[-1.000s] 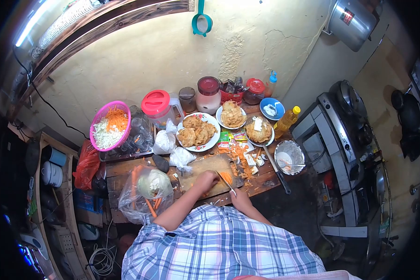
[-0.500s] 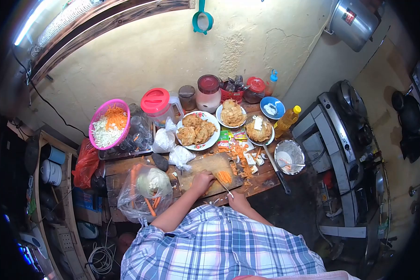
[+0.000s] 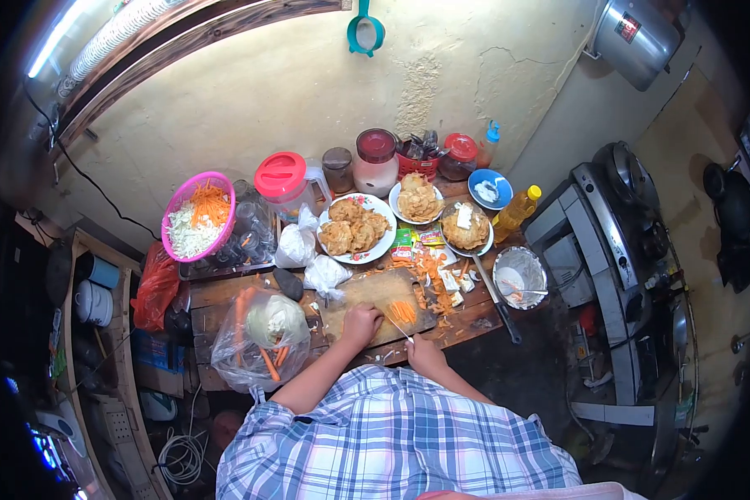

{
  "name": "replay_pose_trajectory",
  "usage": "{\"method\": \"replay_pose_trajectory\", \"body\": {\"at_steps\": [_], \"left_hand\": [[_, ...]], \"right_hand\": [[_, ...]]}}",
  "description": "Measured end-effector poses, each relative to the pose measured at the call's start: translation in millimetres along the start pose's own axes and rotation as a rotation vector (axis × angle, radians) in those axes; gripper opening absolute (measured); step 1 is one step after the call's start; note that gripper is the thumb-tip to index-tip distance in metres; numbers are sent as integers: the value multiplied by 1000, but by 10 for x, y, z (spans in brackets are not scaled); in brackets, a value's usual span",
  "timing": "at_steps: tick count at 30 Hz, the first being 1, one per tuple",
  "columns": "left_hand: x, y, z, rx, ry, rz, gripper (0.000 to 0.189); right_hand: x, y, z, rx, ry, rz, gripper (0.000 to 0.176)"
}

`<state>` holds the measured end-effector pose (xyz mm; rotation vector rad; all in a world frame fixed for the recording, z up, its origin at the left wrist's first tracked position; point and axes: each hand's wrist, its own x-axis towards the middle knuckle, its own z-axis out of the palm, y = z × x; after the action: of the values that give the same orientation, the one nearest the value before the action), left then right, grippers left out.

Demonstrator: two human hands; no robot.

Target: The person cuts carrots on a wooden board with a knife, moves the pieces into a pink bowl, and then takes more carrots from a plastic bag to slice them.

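A wooden cutting board (image 3: pixel 360 292) lies near the table's front edge, with a small pile of cut carrot sticks (image 3: pixel 402 312) on its right part. My left hand (image 3: pixel 362 324) rests on the board with its fingers bent down; what they press on is too small to make out. My right hand (image 3: pixel 425 353) is closed on the handle of a knife (image 3: pixel 399 327), whose blade points up and left over the board, between my left hand and the carrot sticks.
Left of the board lies a plastic bag (image 3: pixel 262 333) with cabbage and carrots. Behind are plates of fritters (image 3: pixel 357 229), a pink basket (image 3: pixel 198 218) of shredded vegetables and a lidded jug (image 3: pixel 282 179). A pan handle (image 3: pixel 498 304) and a bowl (image 3: pixel 519 278) are at the right.
The whole view has shifted slightly. My right hand and the knife have barely moved, and my left hand stays on the board.
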<state>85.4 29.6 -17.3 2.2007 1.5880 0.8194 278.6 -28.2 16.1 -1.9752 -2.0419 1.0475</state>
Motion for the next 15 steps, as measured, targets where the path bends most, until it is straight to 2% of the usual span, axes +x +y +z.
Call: {"method": "replay_pose_trajectory", "body": {"at_steps": [10, 15], "left_hand": [[28, -7, 100, -30, -24, -173, 11], [39, -16, 99, 40, -18, -122, 11]], "right_hand": [[138, -71, 103, -105, -17, -15, 30], [72, 111, 199, 10, 69, -65, 29]]}}
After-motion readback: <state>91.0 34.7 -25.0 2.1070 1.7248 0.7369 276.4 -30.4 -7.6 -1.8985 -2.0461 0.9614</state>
